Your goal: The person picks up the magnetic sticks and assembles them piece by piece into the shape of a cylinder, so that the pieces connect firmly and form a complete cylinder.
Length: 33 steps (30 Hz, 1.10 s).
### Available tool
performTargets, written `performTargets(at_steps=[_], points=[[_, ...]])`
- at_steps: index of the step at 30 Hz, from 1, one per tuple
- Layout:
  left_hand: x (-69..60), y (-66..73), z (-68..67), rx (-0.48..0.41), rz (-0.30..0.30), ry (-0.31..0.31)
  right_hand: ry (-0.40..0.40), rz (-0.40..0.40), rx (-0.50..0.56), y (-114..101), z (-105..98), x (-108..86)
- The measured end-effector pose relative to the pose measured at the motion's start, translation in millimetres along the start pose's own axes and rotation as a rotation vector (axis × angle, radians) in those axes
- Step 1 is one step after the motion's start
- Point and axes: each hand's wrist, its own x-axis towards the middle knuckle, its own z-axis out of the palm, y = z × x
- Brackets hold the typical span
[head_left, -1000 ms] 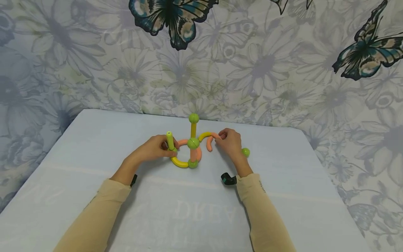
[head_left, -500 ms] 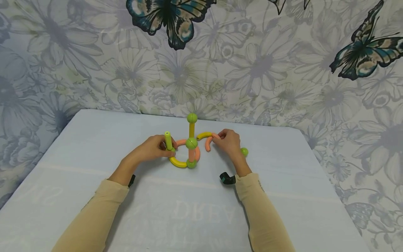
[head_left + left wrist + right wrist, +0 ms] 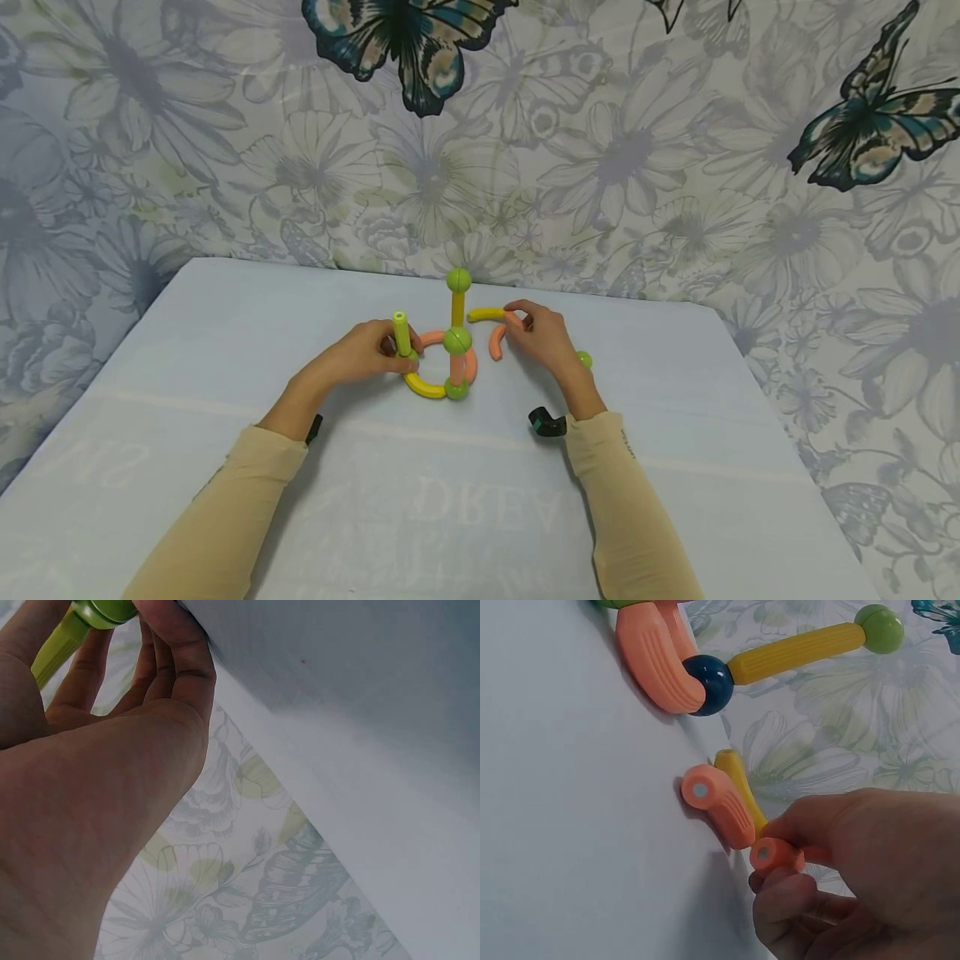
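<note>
Nearest, two beige sleeves [image 3: 217,508] reach over the white table [image 3: 360,500], a black device [image 3: 547,422] beside the right cuff. Farther in, about midway between the table's side edges, a ring of toy pieces begins at a front green ball [image 3: 457,389]; an orange curved piece [image 3: 471,365] runs from its right side, a yellow curved piece [image 3: 425,387] from its left. The latter leads to a side green ball [image 3: 109,610], which the left hand [image 3: 367,348] pinches between thumb and fingers; a pale green rod [image 3: 401,333] stands upright on that ball. Toward the table's right edge, a loose green ball [image 3: 584,360] lies beside the right wrist. The right hand [image 3: 542,337], right of the ring, pinches a short-looking orange piece [image 3: 774,855], its pale round tip showing. Just beside its fingertips, on the ring's side, lies a loose orange piece [image 3: 727,814]; a loose yellow piece [image 3: 486,315] is slightly nearer the table's far edge. At the ring's far side, a dark blue ball [image 3: 711,684] carries a yellow rod [image 3: 799,652] topped by a green ball [image 3: 883,630]. Beyond the far edge hangs floral wallpaper [image 3: 427,200].
</note>
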Motion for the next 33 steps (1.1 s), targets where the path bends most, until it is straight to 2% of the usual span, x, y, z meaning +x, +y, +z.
performTargets(at_steps=[5, 9, 17, 22, 26, 29, 33], points=[[0.0, 0.1, -0.1, 0.001, 0.002, -0.002, -0.016, 0.019, -0.003, 1, -1, 0.1], [-0.6, 0.2, -0.5, -0.001, 0.011, -0.005, 0.0, 0.04, 0.003, 1, -2, -1.4], [-0.1, -0.8, -0.8, 0.001, 0.016, -0.011, 0.12, 0.03, 0.033, -4, -7, -2.9], [0.5, -0.4, -0.6, 0.009, 0.015, -0.009, 0.158, 0.018, 0.158, -13, -11, -3.9], [0.5, -0.5, -0.7, 0.005, 0.016, -0.006, 0.167, 0.068, 0.289, -21, -13, -4.1], [1.1, -1.0, -0.9, 0.01, 0.019, -0.009, 0.152, 0.1, 0.371, -27, -14, -5.3], [1.8, -1.4, -1.2, 0.019, 0.024, -0.012, 0.107, 0.102, 0.421, -35, -18, -9.3]])
